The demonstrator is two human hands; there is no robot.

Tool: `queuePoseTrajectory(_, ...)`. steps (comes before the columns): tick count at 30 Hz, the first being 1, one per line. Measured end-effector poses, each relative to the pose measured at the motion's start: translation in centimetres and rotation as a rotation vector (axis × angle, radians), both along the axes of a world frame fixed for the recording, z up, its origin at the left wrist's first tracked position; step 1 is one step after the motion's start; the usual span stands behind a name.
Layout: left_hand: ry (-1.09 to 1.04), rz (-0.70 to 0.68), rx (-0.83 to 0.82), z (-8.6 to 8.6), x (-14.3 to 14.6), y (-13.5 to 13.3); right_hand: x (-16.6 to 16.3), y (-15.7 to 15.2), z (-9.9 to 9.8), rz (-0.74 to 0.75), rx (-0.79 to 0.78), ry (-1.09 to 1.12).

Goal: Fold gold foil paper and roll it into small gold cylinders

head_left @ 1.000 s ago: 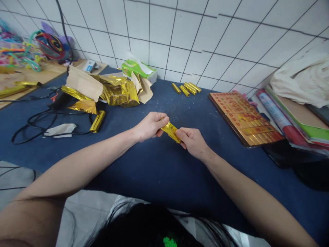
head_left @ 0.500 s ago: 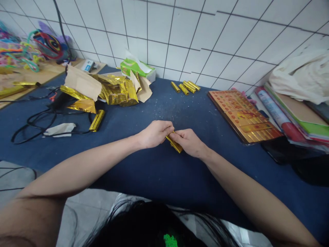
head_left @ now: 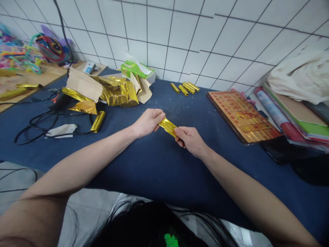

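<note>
Between my two hands stretches a flat strip of shiny gold foil paper [head_left: 168,127], slanting down to the right above the blue tabletop [head_left: 144,168]. My left hand [head_left: 148,121] pinches its upper left end between thumb and fingers. The lower right end is gripped by my right hand [head_left: 190,140], thumb on top and fingers curled beneath. Beyond them, several small gold foil rolls [head_left: 183,90] lie near the wall. Another gold roll [head_left: 98,121] rests to the left of my left hand.
Crumpled gold foil sheets [head_left: 119,91] sit before a green tissue pack [head_left: 136,68]. Black cables [head_left: 33,123] loop at the left beside a white paper scrap [head_left: 61,130]. An orange-gold printed stack [head_left: 244,116] lies at the right, near folders [head_left: 298,106] and a white cloth bag [head_left: 300,75].
My hands have drawn apart, the left one moving up and left. The gold foil strip, mostly covered before, now shows its broad face between them.
</note>
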State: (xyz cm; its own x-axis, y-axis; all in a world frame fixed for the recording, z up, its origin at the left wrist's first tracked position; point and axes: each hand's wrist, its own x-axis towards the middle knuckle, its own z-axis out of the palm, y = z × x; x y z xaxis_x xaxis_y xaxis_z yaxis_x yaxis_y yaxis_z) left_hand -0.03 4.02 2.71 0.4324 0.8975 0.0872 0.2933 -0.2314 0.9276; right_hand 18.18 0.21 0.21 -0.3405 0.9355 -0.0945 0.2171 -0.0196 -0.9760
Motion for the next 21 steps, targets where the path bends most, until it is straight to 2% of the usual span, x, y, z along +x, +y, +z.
queuePoseTrajectory(4, 0.055, -0.006, 0.018, 0.2, 0.4, -0.6, -0.1, 0.0, 0.2, 0.064, -0.082, 0.069)
queuePoseTrajectory(8, 0.108, -0.023, 0.009, 0.5, 0.9, -1.3, 0.0, 0.0, 0.7, 0.144, -0.047, -0.012)
queuePoseTrajectory(14, 0.066, -0.052, -0.033, 0.6, 0.6, -1.0, 0.1, -0.1, 0.7, 0.14, -0.032, -0.012)
queuePoseTrajectory(18, 0.02, 0.001, -0.029, 0.5, 0.3, -0.5, 0.0, -0.1, 0.4, 0.081, -0.103, 0.027)
queuePoseTrajectory(21, 0.004, 0.026, -0.048, 0.4, 0.2, -0.3, -0.1, -0.1, 0.3, 0.059, -0.052, 0.037)
